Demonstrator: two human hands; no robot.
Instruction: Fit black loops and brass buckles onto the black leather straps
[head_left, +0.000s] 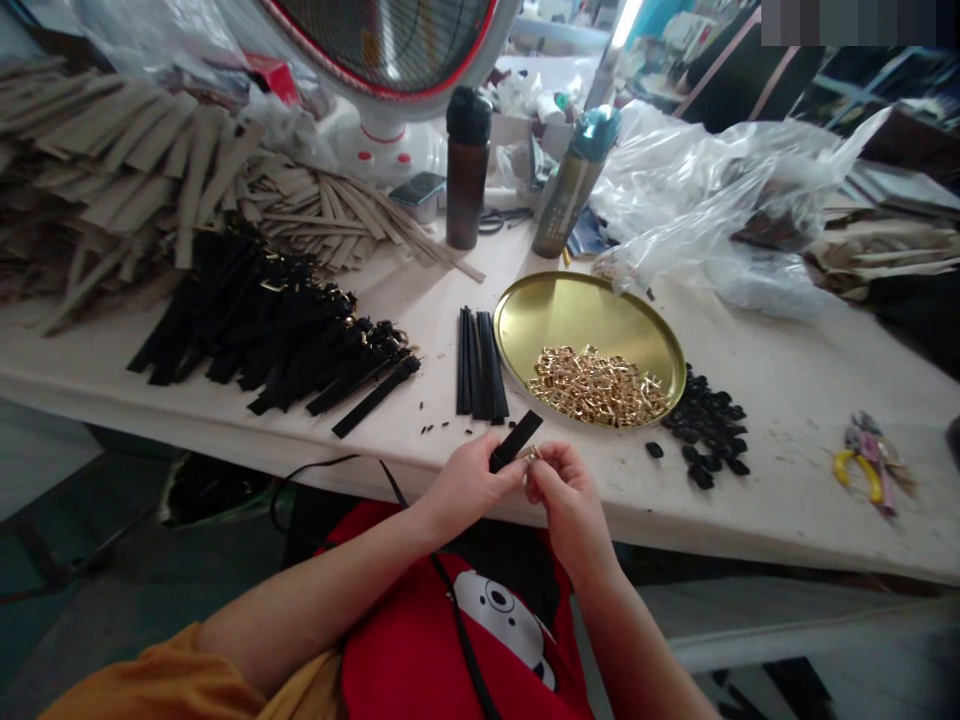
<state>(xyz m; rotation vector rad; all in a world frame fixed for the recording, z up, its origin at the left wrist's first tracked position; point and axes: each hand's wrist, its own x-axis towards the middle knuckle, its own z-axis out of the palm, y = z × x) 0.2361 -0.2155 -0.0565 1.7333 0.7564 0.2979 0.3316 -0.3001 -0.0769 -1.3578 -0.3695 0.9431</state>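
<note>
Near the table's front edge, my left hand [474, 486] is closed around a black strap [519, 437], whose free end points up and right. My right hand [568, 492] pinches a small gold buckle [532, 454] at the strap's lower end, and the fingertips of both hands almost meet there. Just beyond my hands lies a round gold tray [577, 300] bearing a heap of small gold buckles [600, 388]. Several plain black straps [480, 365] lie side by side left of the tray. A pile of black straps with buckles [277, 320] spreads farther left.
Small black loops [709, 425] are scattered right of the tray, with yellow-handled pliers [857, 474] beyond them. Behind stand a dark bottle [467, 170], a spray can [574, 185] and a fan [390, 145]. Tan strips [127, 150] are heaped at left; clear plastic [720, 200] lies at right.
</note>
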